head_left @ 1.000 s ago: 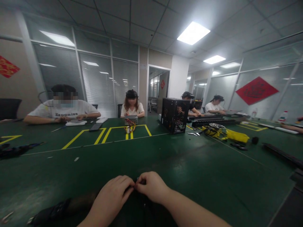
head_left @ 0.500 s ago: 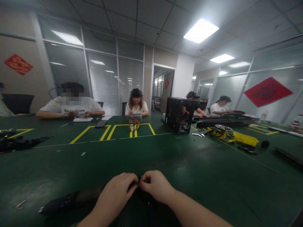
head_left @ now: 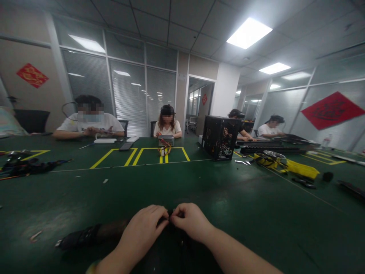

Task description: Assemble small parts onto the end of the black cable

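Note:
My left hand [head_left: 144,230] and my right hand [head_left: 192,220] meet at the near middle of the table, fingertips almost touching. Both are closed in a pinch over a dark object [head_left: 172,243], whose shape is lost in shadow. What sits between the fingertips is too small and dark to name. Just left of my left hand lies a dark cylindrical tool [head_left: 94,236] with a short metal tip pointing left; my left hand and forearm cover its right end.
A black computer case [head_left: 218,137] stands across the green table [head_left: 137,186]. Right of it are a yellow tray [head_left: 302,169] and a metal bowl [head_left: 273,154]. Cables [head_left: 31,165] lie far left, a grey box with wires [head_left: 166,140] opposite. Several people sit around the table.
The whole view has shifted slightly, so things appear further right. My hands keep nearly the same pinch. The person at the far left has brought their hands together.

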{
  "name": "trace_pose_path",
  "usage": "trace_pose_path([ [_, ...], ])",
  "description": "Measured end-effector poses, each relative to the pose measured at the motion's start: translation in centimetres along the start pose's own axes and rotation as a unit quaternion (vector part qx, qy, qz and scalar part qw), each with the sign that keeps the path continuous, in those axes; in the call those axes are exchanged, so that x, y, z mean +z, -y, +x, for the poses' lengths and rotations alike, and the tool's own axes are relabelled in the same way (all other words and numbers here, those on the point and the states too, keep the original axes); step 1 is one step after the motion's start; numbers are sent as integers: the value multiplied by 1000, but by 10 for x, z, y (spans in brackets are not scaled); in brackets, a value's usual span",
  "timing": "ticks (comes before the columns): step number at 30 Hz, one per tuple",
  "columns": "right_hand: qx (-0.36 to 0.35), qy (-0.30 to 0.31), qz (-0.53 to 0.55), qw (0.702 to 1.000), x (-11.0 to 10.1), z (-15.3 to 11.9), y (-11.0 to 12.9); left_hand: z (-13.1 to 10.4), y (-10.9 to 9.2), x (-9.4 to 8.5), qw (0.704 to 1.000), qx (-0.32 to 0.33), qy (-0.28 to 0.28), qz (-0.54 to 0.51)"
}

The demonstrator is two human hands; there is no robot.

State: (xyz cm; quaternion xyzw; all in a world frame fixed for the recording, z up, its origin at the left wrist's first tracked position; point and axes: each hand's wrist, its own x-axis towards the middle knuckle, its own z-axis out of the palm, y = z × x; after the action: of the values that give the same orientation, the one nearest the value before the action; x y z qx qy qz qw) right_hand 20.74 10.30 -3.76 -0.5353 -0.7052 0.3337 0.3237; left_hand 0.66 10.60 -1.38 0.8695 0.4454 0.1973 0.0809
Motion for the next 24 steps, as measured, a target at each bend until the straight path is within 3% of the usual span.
trace_pose_path([
  [9,-4,6,-36,999,-1,-1,7,0,1,1,999,39,-14,1],
  [24,-14,10,-81,997,-7,-8,12,-2,-1,-3,999,34,-22,6],
])
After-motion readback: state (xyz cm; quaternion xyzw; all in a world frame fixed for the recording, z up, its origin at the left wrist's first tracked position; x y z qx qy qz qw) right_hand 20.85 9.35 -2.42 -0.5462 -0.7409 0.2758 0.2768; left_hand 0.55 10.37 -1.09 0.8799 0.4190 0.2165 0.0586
